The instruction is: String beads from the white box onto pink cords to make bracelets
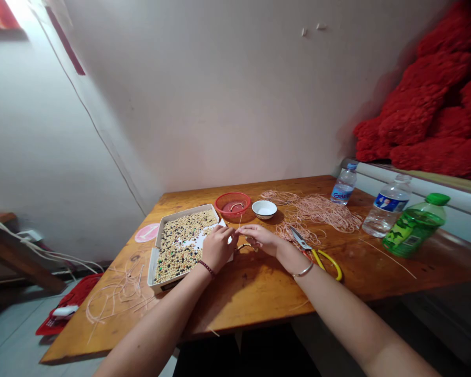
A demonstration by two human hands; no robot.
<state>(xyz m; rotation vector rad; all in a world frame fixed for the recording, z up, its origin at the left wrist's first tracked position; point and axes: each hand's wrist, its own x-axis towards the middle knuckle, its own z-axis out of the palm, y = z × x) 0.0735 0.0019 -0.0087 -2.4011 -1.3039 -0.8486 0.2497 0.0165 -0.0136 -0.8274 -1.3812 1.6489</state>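
Observation:
Over the wooden table, my left hand (219,246) and my right hand (262,238) meet with their fingertips pinched together. A thin pale cord (240,222) sticks up from between the fingertips. Below them hangs or lies a short string of beads (247,247), pale and dark; its link to the cord is hidden by the fingers. My left hand is beside the right rim of a shallow white box (154,266) filled with loose beads (176,251), mostly cream with some black and green.
Behind my hands stand a red mesh basket (221,208) holding a beaded string and a white bowl (264,209). To the right lie tangled pink cords (325,211), scissors with yellow handles (325,262) and several bottles (416,225). More cord (120,288) lies at the left.

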